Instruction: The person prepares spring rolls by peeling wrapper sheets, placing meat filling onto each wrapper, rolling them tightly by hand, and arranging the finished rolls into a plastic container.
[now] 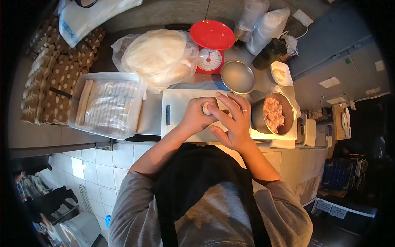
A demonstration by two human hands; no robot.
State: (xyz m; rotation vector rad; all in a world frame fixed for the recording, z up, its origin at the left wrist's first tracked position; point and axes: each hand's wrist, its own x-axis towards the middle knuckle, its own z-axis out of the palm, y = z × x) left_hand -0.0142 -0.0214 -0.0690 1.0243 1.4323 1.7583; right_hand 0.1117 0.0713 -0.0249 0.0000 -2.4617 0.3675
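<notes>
My left hand (199, 114) is closed round a pale spring roll (206, 108), whose end with an orange spot shows at the top of the fist. My right hand (234, 119) has its fingers apart, and its index finger reaches to the roll's end. Most of the roll is hidden inside the left hand. Both hands are above a white cutting board (175, 99). To the right stands a metal pot (258, 119) holding pinkish minced filling (273, 115). A metal bowl (238, 77) sits just behind the board.
On the left is a plastic container (108, 77) with long pale rolls under plastic. Behind it lie a bag of pale wrappers (158, 53) and a red kitchen scale (212, 35). Egg trays (61, 82) are stacked far left. A small white dish (286, 78) stands back right.
</notes>
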